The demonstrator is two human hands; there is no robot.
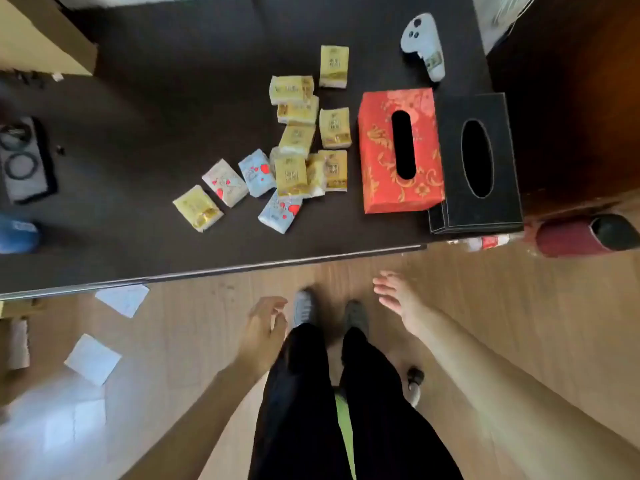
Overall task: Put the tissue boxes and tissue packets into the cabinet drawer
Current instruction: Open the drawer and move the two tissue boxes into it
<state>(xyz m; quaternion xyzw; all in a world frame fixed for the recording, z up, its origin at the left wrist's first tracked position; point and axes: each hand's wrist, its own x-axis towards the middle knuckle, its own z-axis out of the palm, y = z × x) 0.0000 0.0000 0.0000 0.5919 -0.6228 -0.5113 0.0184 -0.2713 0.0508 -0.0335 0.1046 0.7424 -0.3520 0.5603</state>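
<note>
Several small tissue packets [297,140], yellow, pale blue and white, lie scattered on the dark cabinet top [145,140]. To their right stands a red tissue box [377,150] with gold patterns, and a black tissue box [502,168] sits against it at the cabinet's right end. My left hand [265,318] and my right hand [398,292] hang over the wooden floor in front of the cabinet edge, both empty with relaxed fingers. No drawer is visible.
A white controller [422,43] lies behind the boxes. A black-framed tray with rings [24,161] and a blue object [17,235] sit at the left. A red cylinder [581,237] lies right of the cabinet. White papers [93,358] lie on the floor.
</note>
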